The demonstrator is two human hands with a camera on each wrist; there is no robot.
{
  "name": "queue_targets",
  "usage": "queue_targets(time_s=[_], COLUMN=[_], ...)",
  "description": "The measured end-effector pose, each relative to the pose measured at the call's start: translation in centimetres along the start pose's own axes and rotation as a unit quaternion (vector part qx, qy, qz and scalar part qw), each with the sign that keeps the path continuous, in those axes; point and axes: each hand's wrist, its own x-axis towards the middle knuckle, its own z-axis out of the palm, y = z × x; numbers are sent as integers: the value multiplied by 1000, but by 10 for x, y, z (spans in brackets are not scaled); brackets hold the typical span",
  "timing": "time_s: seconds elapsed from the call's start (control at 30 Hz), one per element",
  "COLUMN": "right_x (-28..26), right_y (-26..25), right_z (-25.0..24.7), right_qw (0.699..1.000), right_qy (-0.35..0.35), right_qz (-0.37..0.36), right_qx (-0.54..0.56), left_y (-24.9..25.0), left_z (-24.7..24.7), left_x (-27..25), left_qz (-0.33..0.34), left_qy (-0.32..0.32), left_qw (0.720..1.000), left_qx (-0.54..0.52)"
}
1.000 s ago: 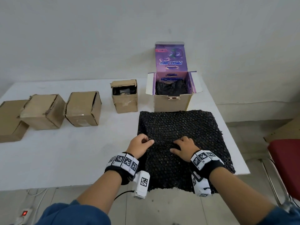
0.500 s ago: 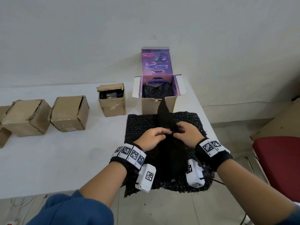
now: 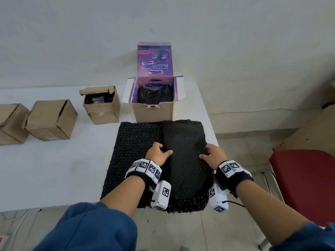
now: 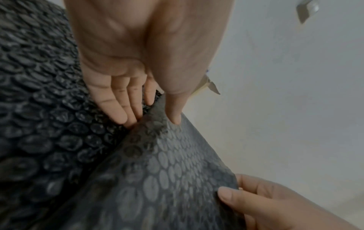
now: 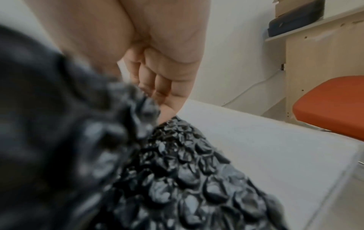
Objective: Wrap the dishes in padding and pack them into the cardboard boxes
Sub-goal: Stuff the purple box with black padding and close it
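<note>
I hold the folded flap of bubble wrap (image 3: 183, 153) lengthwise away from me; left hand (image 3: 157, 154) pinches its inner edge; right hand (image 3: 213, 154) pinches the outer edge, equally near; purple box (image 3: 153, 98) lies straight ahead.

A black bubble-wrap sheet (image 3: 137, 153) lies on the white table (image 3: 54, 171) before the open purple-lined cardboard box (image 3: 153, 113); three brown cardboard boxes (image 3: 52, 120) stand to its left.

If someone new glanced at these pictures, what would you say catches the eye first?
The black bubble wrap at the table's near right end, with a sheet folded smooth side up and pinched by the left hand and right hand. Behind it stands an open purple-lined box holding dark padding.
</note>
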Motion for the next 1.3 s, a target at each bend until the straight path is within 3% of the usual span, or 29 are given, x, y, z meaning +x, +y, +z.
queue_targets(time_s=[0.17,0.3,0.47,0.6,0.73,0.83,1.0,1.13,1.3], right_x=[5,3,-1,-7,-7,-7,8,27,59], right_y=[9,16,11,-8,-32,-56,-97,-125,-160], right_z=[2,-7,-26,-46,-63,-72,-90,-103,-114], right_qw=[1000,1000,986,956,934,925,914,944,932], right_qy=[-9,2,32,37,49,71,104,81,159], right_qz=[-11,-25,-45,-88,-152,-201,-317,-306,-325], right_qx=[7,14,154,277,319,315,230,96,27], left_y=[-3,10,36,57,69,78,92,106,121], left_z=[9,8,-4,-25,-50,-69,-108,-139,-192], left_x=[9,-2,-20,-30,-31,-30,-22,-9,22], left_qz=[-28,2,82,147,174,211,332,330,349], left_qy=[-9,-74,-101,-65,56,152,165,179,179], left_qw=[998,975,951,947,953,937,928,925,909], left_qx=[-49,-210,-280,-278,-243,-235,-41,51,142])
